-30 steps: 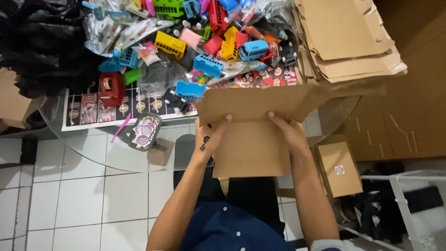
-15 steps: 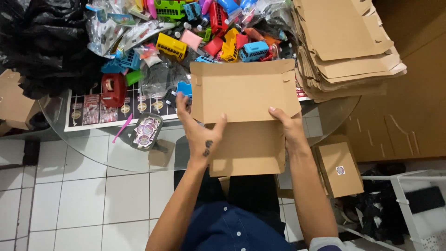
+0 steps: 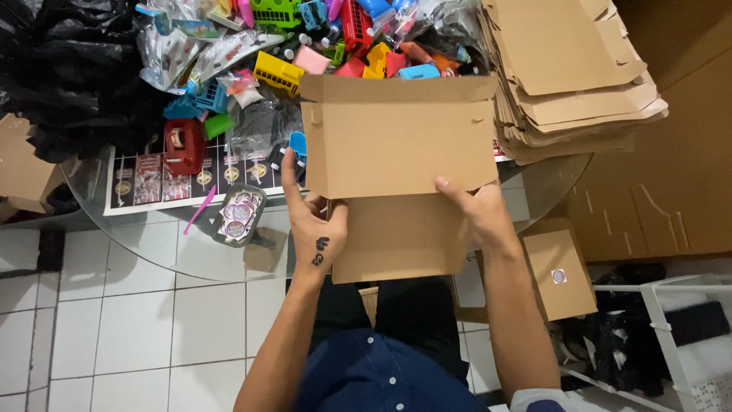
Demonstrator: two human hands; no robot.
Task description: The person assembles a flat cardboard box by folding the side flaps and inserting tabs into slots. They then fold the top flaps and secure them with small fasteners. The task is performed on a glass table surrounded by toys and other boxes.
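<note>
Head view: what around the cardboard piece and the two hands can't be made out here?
- Left hand: fingertips hidden behind the cardboard piece.
- Right hand: palm side hidden, pressed to the panel.
- Toy pile: cut off by the top edge, partly behind the panel.
- Flat cardboard stack: the count is too fine to tell.

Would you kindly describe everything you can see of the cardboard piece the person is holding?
The cardboard piece is plain brown corrugated-looking board, a box blank folded partway: an upper panel with a narrow top flap and small side notches stands above a lower panel. It is held over the edge of the glass table. The left hand grips its left edge, the right hand its right.
</note>
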